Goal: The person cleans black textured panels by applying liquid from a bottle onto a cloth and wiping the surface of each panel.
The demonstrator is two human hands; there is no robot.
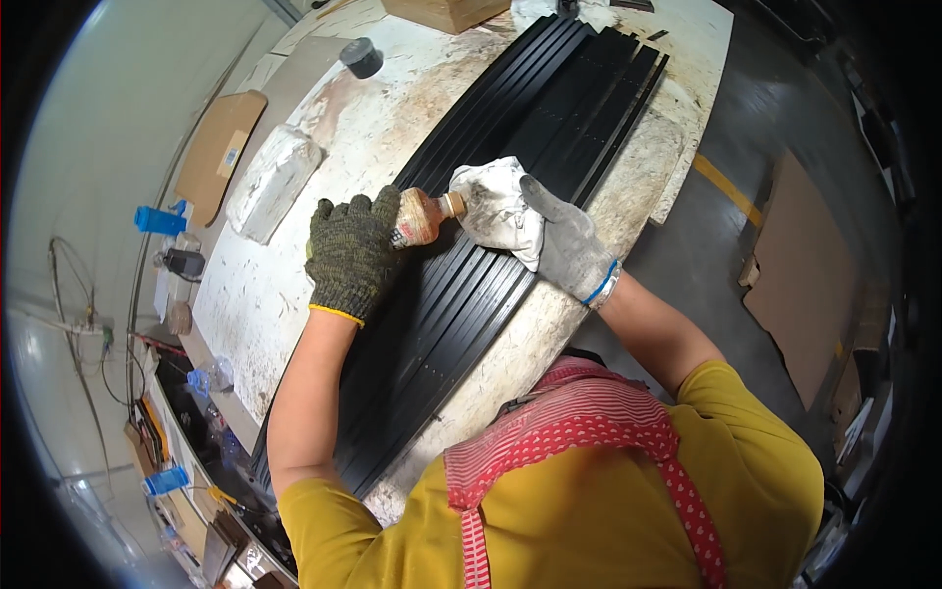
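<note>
My left hand (355,245), in a dark knitted glove with a yellow cuff, is closed round a small plastic bottle (420,218). The bottle lies tilted on its side, and its neck meets a crumpled white cloth (500,211) with grey stains. My right hand (574,245), in a whitish-grey glove with a blue-edged cuff, grips that cloth; part of its fingers is hidden behind the fabric. Beneath both hands, long black profile strips (461,304) lie side by side, running diagonally along the worktable.
The stained white table (383,118) bears a dark round container (361,58), a white wrapped block (273,184) and a cardboard box (446,12) at the far end. Cardboard (800,285) lies on the floor at right. Blue-topped bottles (160,219) stand beyond the left edge.
</note>
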